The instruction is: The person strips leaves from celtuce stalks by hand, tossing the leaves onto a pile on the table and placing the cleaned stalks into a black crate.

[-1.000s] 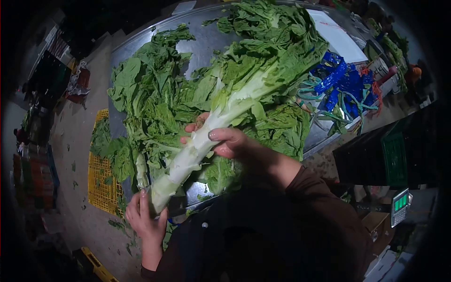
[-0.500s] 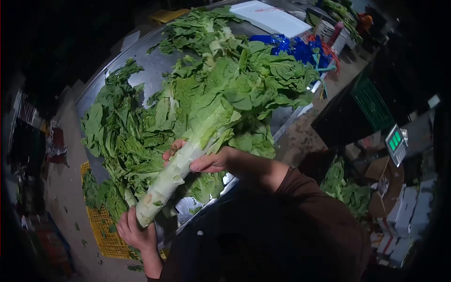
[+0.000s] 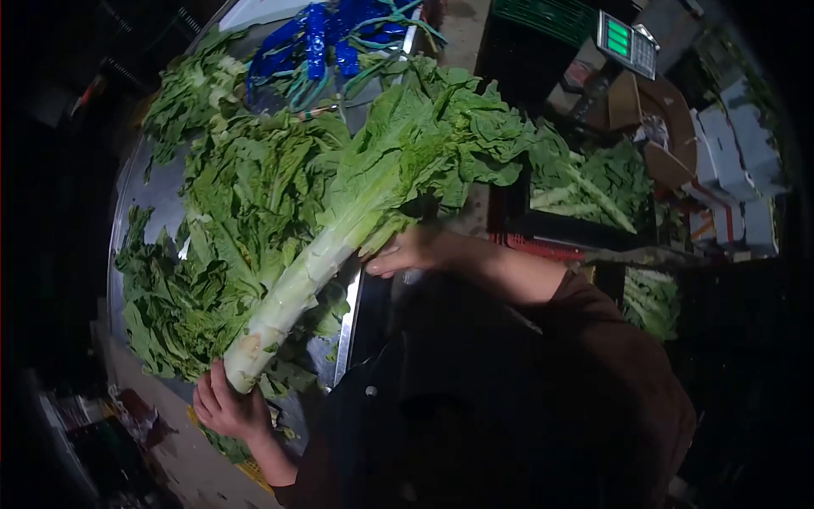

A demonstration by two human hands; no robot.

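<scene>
A long stem lettuce [image 3: 298, 278] lies slantwise across my view, its pale peeled stem low at the left and its leafy top [image 3: 432, 140] high at the right. My left hand [image 3: 227, 405] is closed around the stem's cut end. Under the upper stem, where the leaves begin, my right hand [image 3: 398, 256] supports it; the thumb shows, while the other fingers are mostly hidden behind the leaves. Loose green leaves [image 3: 233, 204] are heaped on the metal table [image 3: 136, 182] beneath and beside the stalk.
Blue wrapping with teal ties [image 3: 318, 42] lies at the table's far end. To the right are a black crate of stem lettuce [image 3: 593, 182], a scale with a green display [image 3: 626, 41], an open cardboard box [image 3: 632, 110] and white boxes [image 3: 733, 153]. A yellow crate [image 3: 254, 475] sits below left.
My view has turned to the right, bringing the crate of stem lettuce into sight. The held stalk has swung with both hands toward the right, and its leafy top now reaches past the table edge.
</scene>
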